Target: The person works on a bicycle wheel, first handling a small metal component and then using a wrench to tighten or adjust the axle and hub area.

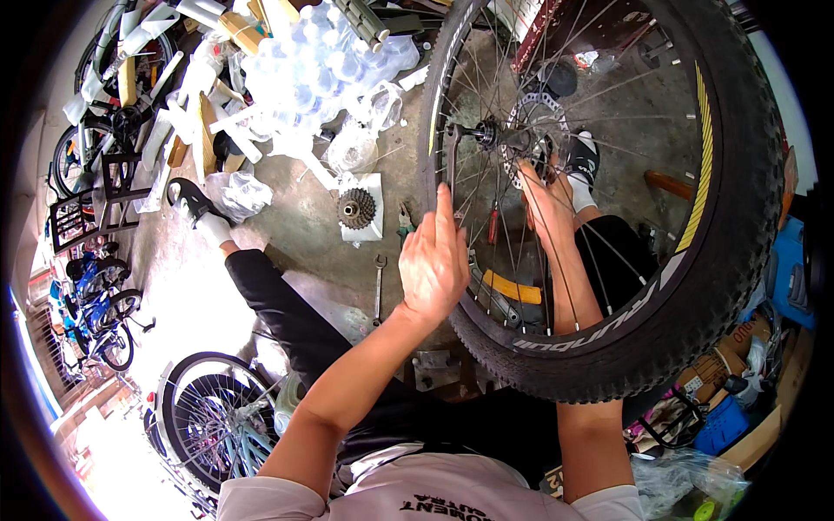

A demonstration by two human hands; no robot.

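A large bicycle wheel (730, 286) with a knobby black tire stands upright before me, tilted, between my legs. At the near end of its hub axle sits a dark wrench (453, 165). My left hand (434, 269) is closed on the wrench's lower end, its index finger stretched along the handle. Reaching behind the spokes, my right hand (546, 204) is closed at the hub beside the disc brake rotor (532, 108). Spokes partly cover those fingers, and what they hold cannot be made out.
A sprocket cluster (357, 208) lies on white paper on the floor. Near it are pliers (406, 219), a combination wrench (380, 286) and a red-handled tool (493, 226). Bagged bottles (304, 69) are piled behind. Bicycles (100, 304) stand at left; boxes (712, 365) crowd the right.
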